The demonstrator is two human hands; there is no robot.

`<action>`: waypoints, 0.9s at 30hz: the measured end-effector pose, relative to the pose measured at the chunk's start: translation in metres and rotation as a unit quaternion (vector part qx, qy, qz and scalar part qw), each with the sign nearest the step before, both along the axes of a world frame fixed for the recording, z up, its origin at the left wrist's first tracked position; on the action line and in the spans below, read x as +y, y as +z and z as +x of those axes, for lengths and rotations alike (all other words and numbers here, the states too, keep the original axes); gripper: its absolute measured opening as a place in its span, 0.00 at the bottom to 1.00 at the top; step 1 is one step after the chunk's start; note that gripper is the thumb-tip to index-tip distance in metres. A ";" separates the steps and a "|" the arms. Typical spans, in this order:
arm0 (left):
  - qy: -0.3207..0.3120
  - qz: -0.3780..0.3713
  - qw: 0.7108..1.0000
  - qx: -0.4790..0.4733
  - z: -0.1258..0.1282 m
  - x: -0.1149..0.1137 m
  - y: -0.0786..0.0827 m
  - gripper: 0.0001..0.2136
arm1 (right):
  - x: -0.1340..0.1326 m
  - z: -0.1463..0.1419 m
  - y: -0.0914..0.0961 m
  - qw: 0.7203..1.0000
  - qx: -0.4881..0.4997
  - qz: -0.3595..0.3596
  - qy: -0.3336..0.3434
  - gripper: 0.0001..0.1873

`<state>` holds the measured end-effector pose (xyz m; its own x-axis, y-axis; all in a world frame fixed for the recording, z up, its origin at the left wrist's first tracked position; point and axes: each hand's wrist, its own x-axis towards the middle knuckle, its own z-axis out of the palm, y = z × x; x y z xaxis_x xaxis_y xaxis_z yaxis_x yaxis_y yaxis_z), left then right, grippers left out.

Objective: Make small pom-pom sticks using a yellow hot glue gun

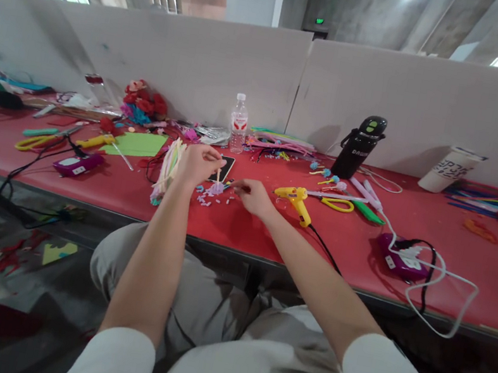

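My left hand (199, 165) pinches the pale stem of a small lilac flower (216, 188), which hangs head down just above the table. My right hand (251, 195) is close on the flower's right side. Its thumb and fingers are pressed together, and whatever lies between them is too small to make out. Loose lilac bits (206, 199) are scattered under the flower. Behind my left hand lies a dark phone (226, 168), partly covered. A bundle of pale fuzzy stems (167, 172) lies left of my left wrist.
A yellow glue gun (297, 201) with a black cord lies right of my right hand, near yellow-handled scissors (342, 205). A water bottle (239, 123) and black flask (359, 148) stand at the back. Purple power sockets (402, 259) with looping cables sit right.
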<state>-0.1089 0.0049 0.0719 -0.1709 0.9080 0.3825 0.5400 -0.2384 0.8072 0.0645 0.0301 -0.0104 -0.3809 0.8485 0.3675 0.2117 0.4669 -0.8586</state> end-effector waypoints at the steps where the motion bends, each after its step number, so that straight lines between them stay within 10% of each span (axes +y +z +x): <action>1: -0.013 -0.006 1.000 0.008 0.004 -0.001 -0.001 0.08 | 0.000 0.008 0.000 1.000 0.016 0.001 0.005 0.08; 9: -0.082 -0.016 0.996 0.026 0.020 0.006 -0.020 0.09 | -0.007 0.039 -0.006 0.983 0.169 -0.066 -0.009 0.14; 27: -0.085 -0.013 0.996 -0.011 0.027 0.007 -0.020 0.10 | -0.015 0.040 -0.002 0.990 0.129 -0.049 -0.022 0.12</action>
